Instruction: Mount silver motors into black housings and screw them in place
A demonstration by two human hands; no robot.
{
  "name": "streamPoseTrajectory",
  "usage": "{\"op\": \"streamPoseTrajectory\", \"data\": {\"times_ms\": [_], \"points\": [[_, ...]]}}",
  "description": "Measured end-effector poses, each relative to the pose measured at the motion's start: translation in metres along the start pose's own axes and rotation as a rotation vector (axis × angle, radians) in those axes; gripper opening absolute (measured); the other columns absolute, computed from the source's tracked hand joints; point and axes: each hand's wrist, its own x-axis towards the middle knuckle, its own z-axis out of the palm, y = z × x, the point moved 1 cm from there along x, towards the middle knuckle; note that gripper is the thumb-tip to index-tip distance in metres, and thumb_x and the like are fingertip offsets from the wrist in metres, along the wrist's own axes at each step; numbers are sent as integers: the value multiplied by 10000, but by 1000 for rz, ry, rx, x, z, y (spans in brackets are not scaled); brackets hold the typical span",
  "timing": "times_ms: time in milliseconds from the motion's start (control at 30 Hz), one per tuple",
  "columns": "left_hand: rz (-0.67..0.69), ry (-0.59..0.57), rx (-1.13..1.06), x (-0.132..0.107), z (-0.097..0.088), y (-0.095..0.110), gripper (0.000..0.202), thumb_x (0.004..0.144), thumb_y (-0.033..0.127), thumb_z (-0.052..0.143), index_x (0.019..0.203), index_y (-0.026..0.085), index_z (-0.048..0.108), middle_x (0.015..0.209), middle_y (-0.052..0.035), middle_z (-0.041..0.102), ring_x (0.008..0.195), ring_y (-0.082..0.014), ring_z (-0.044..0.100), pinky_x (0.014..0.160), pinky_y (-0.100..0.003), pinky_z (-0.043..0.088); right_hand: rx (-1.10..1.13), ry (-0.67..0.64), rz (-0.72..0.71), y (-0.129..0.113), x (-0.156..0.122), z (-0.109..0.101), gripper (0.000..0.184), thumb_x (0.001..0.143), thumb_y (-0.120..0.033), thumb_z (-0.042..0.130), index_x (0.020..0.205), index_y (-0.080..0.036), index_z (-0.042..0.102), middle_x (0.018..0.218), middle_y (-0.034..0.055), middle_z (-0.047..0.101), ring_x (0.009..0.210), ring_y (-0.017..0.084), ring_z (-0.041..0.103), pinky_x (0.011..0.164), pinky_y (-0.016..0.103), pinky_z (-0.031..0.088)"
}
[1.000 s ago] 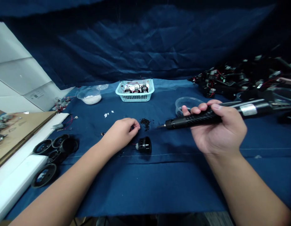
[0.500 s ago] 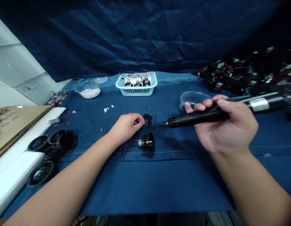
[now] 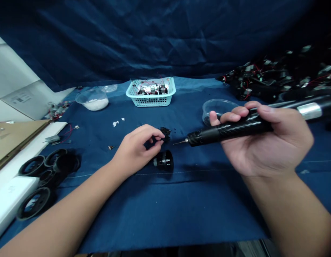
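My right hand is wrapped round a black electric screwdriver, whose thin metal bit points left. My left hand has its thumb and forefinger brought together in a pinch; anything between the tips is too small to make out. Just behind those fingertips lies a pile of tiny black screws. Below the pinch, a black cup-shaped housing with a small motor lies on its side on the blue cloth, its wide end facing right. The left hand partly covers its motor end. The bit's tip is apart from the housing.
A light-blue basket of wired motors stands at the back. Clear plastic bowls stand at left and right. Black rings and a loose motor lie left. A heap of wired parts fills the back right.
My left hand has come away from the screw pile toward me, over the motor end of the housing. The screwdriver bit has moved slightly left, nearer the left fingertips. The view has shifted a little.
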Motion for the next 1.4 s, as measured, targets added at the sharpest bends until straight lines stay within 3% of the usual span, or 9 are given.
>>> {"op": "streamPoseTrajectory", "data": {"times_ms": [167, 333, 533, 700, 1400], "points": [[169, 37, 13, -4, -3, 20, 170, 955, 52, 737, 1047, 194, 720, 983, -10, 760, 936, -126, 708, 872, -272, 578, 14, -14, 39, -4, -1, 1, 68, 826, -257, 678, 845, -196, 655, 780, -34, 638, 733, 120, 665, 1071, 525, 615], [242, 47, -54, -8, -1, 25, 236, 925, 16, 772, 1053, 206, 711, 956, 5, 787, 934, -140, 740, 885, -310, 609, 86, -7, 37, -7, 0, 0, 133, 837, -271, 663, 844, -146, 619, 775, -39, 632, 694, 91, 677, 1069, 513, 613], [146, 128, -131, -9, 3, 24, 252, 895, 48, 831, 1011, 241, 720, 935, 23, 775, 884, -129, 732, 779, -284, 606, 119, -28, 54, -9, -1, 1, 153, 845, -274, 679, 858, -143, 602, 781, -42, 630, 697, 83, 685, 1074, 493, 615], [97, 96, -165, -7, 4, 25, 180, 910, 122, 844, 981, 245, 733, 913, 12, 780, 864, -143, 743, 766, -303, 621, 112, -21, 66, -8, -2, 2, 140, 859, -268, 663, 857, -141, 604, 781, -37, 627, 700, 84, 685, 1059, 495, 620], [90, 84, -138, -6, 5, 27, 189, 901, 110, 850, 980, 236, 732, 933, 17, 782, 873, -127, 735, 807, -283, 611, 136, -59, 87, -9, 3, -7, 116, 870, -265, 663, 884, -162, 611, 803, -33, 674, 716, 113, 700, 1096, 539, 597]]}}
